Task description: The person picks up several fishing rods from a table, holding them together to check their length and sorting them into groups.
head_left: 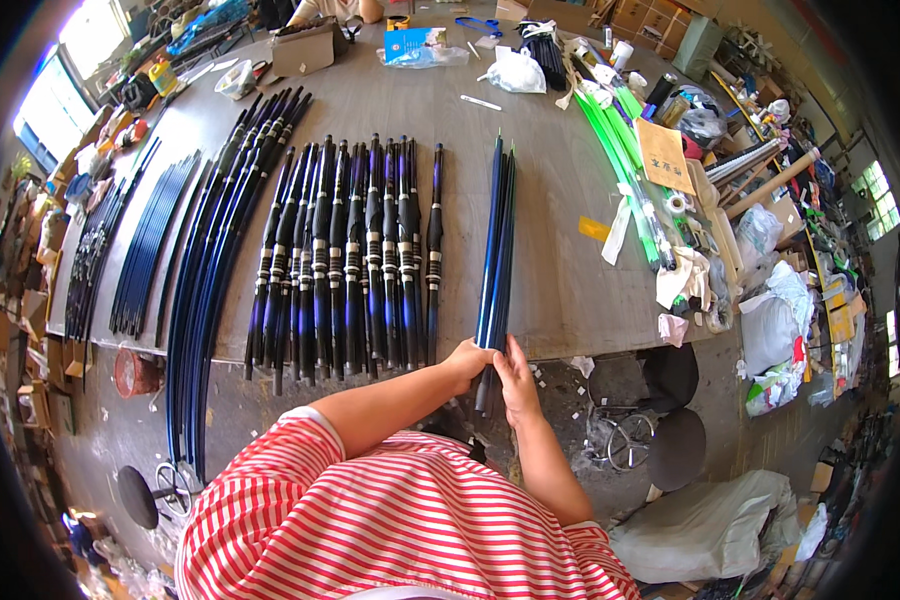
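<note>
A bundle of slim dark blue rod sections (pixel 496 250), apparently for fishing rods, lies over the table's front edge, its thin tips pointing away from me. My left hand (pixel 467 364) is closed around the bundle near its lower end from the left. My right hand (pixel 516 378) grips the same end from the right, fingers wrapped against the rods. Below my hands, the dark butt ends stick out past the table edge. To the left, a row of black and purple fishing rods (pixel 355 260) lies side by side, with one single rod (pixel 435 250) slightly apart, closest to the bundle.
Longer blue rods (pixel 195 300) overhang the table (pixel 560 300) at left, beside shorter blue rods (pixel 155 245). Green tubes (pixel 610 150), a brown paper envelope (pixel 665 157) and rags crowd the right side. Stools (pixel 676 450) stand below the front edge. Another person (pixel 340 10) is at the far side.
</note>
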Demonstrator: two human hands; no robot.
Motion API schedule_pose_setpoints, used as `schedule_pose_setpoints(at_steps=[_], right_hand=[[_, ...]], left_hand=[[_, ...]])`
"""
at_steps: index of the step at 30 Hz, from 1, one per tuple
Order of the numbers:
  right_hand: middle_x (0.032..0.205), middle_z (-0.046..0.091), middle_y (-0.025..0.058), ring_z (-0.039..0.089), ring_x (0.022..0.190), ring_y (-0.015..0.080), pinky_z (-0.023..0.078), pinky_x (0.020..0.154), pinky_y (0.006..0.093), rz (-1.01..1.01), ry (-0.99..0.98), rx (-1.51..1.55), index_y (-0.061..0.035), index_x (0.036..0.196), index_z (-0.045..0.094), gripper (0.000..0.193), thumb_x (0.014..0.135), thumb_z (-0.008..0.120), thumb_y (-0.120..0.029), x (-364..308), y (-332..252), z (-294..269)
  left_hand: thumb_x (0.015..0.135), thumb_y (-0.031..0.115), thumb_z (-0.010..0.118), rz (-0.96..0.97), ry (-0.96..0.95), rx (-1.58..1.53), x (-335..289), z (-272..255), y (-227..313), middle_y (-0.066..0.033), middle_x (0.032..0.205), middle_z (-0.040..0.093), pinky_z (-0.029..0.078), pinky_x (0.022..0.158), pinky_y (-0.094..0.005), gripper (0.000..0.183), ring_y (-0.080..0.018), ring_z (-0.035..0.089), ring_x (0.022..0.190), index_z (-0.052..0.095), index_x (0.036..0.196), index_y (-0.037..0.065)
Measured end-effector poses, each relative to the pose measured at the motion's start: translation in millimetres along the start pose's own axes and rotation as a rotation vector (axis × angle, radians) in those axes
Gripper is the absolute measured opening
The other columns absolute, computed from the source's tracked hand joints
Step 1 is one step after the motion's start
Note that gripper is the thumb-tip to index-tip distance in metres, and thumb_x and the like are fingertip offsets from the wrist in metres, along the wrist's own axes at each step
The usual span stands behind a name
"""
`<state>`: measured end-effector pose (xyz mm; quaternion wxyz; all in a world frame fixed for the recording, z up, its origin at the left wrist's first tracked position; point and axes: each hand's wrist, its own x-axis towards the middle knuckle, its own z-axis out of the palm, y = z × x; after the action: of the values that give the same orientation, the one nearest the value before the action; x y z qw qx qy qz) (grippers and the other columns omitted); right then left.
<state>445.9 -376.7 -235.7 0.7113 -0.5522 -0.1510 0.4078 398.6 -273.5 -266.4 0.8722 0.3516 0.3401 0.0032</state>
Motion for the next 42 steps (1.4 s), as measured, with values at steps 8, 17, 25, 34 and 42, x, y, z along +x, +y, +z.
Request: schedule_pose_setpoints(at_steps=[8, 17, 25, 34, 42], right_hand=[[0.115, 0.05, 0.0094, 0.046, 0.105, 0.0164, 0.034, 0.091, 0.0291, 0.099, 0.141, -0.12, -0.0008, 0.121, 0.042, 0.048, 0.085, 0.053, -0.03, -3.7, 29.3, -62.0], [0.11, 0.05, 0.0145, 0.049, 0.097, 0.0199, 0.037, 0.085, 0.0296, 0.044, 0.041, -0.339, 0.0032, 0.125, 0.033, 0.045, 0.087, 0.049, -0.016, -8.9, 42.1, -101.3], [0.098, 0.056, 0.02, 0.053, 0.083, 0.0216, 0.042, 0.073, 0.0285, -0.127, 0.136, -0.991, 0.0073, 0.121, 0.036, 0.049, 0.083, 0.055, -0.016, -3.4, 35.4, -91.6], [0.081, 0.062, 0.0157, 0.059, 0.074, 0.0297, 0.046, 0.065, 0.0364, -0.537, 0.673, -1.541, 0.0022, 0.089, 0.059, 0.028, 0.072, 0.065, -0.018, -94.3, -14.8, 75.4], [0.088, 0.06, 0.0202, 0.059, 0.079, 0.0289, 0.046, 0.074, 0.0325, -0.496, 0.543, -1.524, 0.007, 0.099, 0.054, 0.028, 0.078, 0.059, -0.01, -133.5, 7.3, 166.7]], left_hand=[[0.076, 0.046, 0.058, -0.02, 0.181, 0.397, 4.9, 23.3, -21.4, -0.0191, 0.104, 0.052, 0.046, 0.07, -0.0376, 0.065, -0.0265, 0.052, 0.092, 0.041, 0.115, -0.003], [0.081, 0.03, 0.054, 0.232, -0.062, 0.758, -84.3, -19.3, 37.7, -0.01, 0.081, 0.061, 0.049, 0.06, -0.0297, 0.034, -0.0176, 0.06, 0.069, 0.059, 0.095, -0.001], [0.077, 0.017, 0.059, 0.827, 1.008, 0.955, -270.9, -215.1, 151.2, -0.009, 0.081, 0.063, 0.049, 0.067, -0.0314, 0.018, -0.0189, 0.06, 0.073, 0.062, 0.089, 0.004], [0.072, 0.034, 0.064, -0.075, 1.657, 1.08, -355.2, -526.0, 139.6, -0.0166, 0.114, 0.047, 0.041, 0.085, -0.0407, 0.049, -0.032, 0.043, 0.111, 0.049, 0.107, 0.003], [0.05, 0.068, 0.064, -0.285, 1.658, 1.219, -388.2, -609.1, 199.6, -0.0194, 0.141, 0.007, 0.008, 0.104, -0.0442, 0.123, -0.0304, 0.003, 0.131, 0.005, 0.135, 0.001]])
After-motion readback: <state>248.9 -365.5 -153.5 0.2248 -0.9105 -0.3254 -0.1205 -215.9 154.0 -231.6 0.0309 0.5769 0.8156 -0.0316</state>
